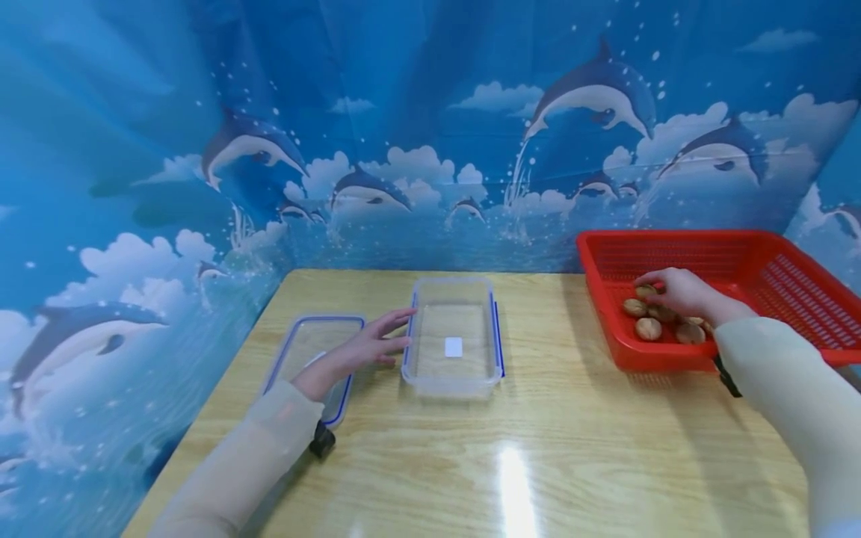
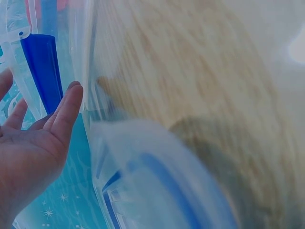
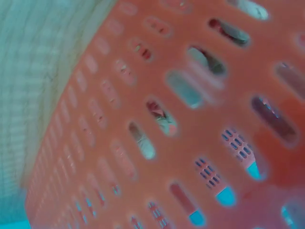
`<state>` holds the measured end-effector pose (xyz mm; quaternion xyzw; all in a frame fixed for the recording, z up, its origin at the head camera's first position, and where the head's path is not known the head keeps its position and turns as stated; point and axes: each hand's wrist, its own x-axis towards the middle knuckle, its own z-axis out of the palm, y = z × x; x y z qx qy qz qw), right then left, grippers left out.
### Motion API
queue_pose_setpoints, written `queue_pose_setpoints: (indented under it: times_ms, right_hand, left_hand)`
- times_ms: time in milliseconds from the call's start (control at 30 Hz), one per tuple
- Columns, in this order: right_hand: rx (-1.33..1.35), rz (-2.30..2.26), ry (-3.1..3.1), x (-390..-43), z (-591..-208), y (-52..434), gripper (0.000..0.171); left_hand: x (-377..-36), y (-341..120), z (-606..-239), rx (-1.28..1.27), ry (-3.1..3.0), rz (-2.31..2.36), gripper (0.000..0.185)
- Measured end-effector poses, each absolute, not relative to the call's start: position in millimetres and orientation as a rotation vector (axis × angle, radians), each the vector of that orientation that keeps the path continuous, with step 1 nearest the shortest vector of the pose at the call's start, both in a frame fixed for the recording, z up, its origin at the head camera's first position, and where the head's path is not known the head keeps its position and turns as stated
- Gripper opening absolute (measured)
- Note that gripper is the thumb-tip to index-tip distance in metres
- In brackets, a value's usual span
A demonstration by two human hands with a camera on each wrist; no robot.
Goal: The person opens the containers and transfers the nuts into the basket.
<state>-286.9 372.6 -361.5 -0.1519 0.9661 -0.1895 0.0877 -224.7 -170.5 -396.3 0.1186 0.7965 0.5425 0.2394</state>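
Item one, farthest left on my head feed: a clear lid with blue trim, lying flat on the wooden table, partly under my left wrist. Item two: my left hand, fingers straight and relaxed, holding nothing, fingertips reaching to the left wall of the next item; the left wrist view shows the same hand flat-fingered close beside a blue clip and clear plastic, though that frame is blurred. Item three, just right of that hand: a clear rectangular container, open-topped, upright, a small white label on its floor. Item four, well apart to the right: a red slotted basket at the table's right side; the right wrist view is filled with its perforated wall, out of focus. Item five, inside the basket at its near-left corner: a small cluster of brown walnuts, lying directly beneath and around my right hand. Item six: my right hand, lowered into the basket over the walnuts, fingers curled down onto one at the fingertips; I cannot tell whether it is actually gripped.
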Motion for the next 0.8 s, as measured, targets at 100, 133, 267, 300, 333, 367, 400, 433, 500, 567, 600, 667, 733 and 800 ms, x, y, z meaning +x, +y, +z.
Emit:
queue_pose_setpoints:
  times_ms: [100, 133, 267, 300, 333, 367, 400, 433, 500, 567, 600, 667, 733, 800]
  right_hand:
    - [-0.463, -0.523, 2.888, -288.2, -363.9, 372.6, 0.035]
    - [-0.458, -0.520, 2.889, -288.5, -364.5, 372.6, 0.034]
    - [-0.380, -0.563, 2.846, -288.6, -366.3, 373.0, 0.038]
    - [-0.374, -0.562, 2.841, -288.8, -367.2, 373.8, 0.039]
    - [-0.367, -0.566, 2.833, -288.9, -368.0, 374.4, 0.040]
    - [-0.360, -0.570, 2.828, -289.1, -368.8, 375.1, 0.040]
    - [-0.363, -0.569, 2.826, -289.2, -369.6, 375.6, 0.040]
    - [-0.380, -0.558, 2.833, -289.2, -370.1, 375.9, 0.040]
    - [-0.396, -0.556, 2.839, -289.0, -370.4, 376.0, 0.039]
    - [-0.406, -0.557, 2.838, -288.1, -369.7, 375.2, 0.037]
    - [-0.398, -0.566, 2.831, -287.4, -369.2, 374.6, 0.037]
    - [-0.353, -0.601, 2.800, -286.2, -368.3, 373.5, 0.037]
    - [-0.305, -0.636, 2.779, -284.2, -367.5, 372.1, 0.038]
    - [-0.276, -0.682, 2.780, -279.8, -367.8, 372.0, 0.038]
  left_hand:
    - [-225.6, -170.4, -396.2, 0.329, 2.178, 1.487, 0.058]
    - [-225.8, -170.3, -396.1, 0.329, 2.177, 1.489, 0.058]
    - [-226.6, -169.9, -395.9, 0.328, 2.182, 1.486, 0.058]
    - [-226.1, -169.5, -395.2, 0.327, 2.182, 1.485, 0.058]
    - [-226.0, -169.5, -395.1, 0.328, 2.183, 1.485, 0.058]
    - [-225.9, -169.4, -394.9, 0.329, 2.184, 1.483, 0.058]
    - [-225.7, -169.4, -394.7, 0.331, 2.184, 1.483, 0.058]
    - [-225.8, -169.6, -394.8, 0.333, 2.183, 1.484, 0.058]
    - [-225.9, -169.6, -394.7, 0.336, 2.180, 1.486, 0.058]
    - [-225.6, -169.3, -394.1, 0.337, 2.181, 1.483, 0.058]
    - [-225.5, -169.1, -393.9, 0.335, 2.182, 1.483, 0.058]
    - [-225.2, -168.4, -393.4, 0.328, 2.184, 1.481, 0.059]
    - [-224.5, -167.8, -392.9, 0.321, 2.189, 1.480, 0.059]
    - [-224.4, -167.4, -393.2, 0.313, 2.191, 1.481, 0.059]
